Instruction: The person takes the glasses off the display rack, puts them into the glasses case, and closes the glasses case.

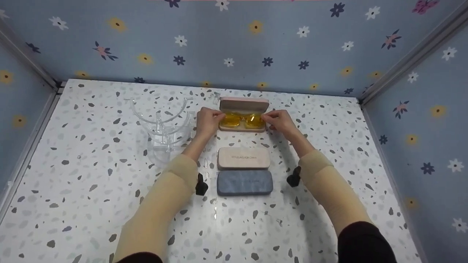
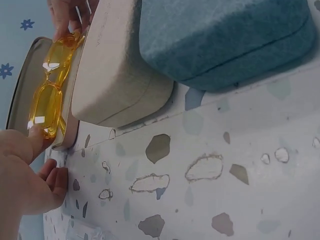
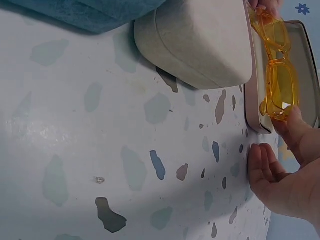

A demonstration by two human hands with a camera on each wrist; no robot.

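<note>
Yellow-tinted glasses (image 1: 243,119) lie level at the opening of a pink glasses case (image 1: 244,104), whose lid stands raised at the back. My left hand (image 1: 208,122) pinches their left end between thumb and finger. At the other end, my right hand (image 1: 281,121) pinches the frame in the same way. In the left wrist view the lenses of the glasses (image 2: 47,105) face out, with the left thumb on the lower corner. The right wrist view has the right thumb pressed on a corner of the glasses (image 3: 282,90); whether they touch the case bottom I cannot tell.
A closed cream glasses case (image 1: 244,158) lies in front of the open one, with a closed blue glasses case (image 1: 245,182) nearer me. Left of my left arm stands a clear plastic display rack (image 1: 161,124). Flower-patterned panels (image 1: 234,44) border the speckled table (image 1: 91,164).
</note>
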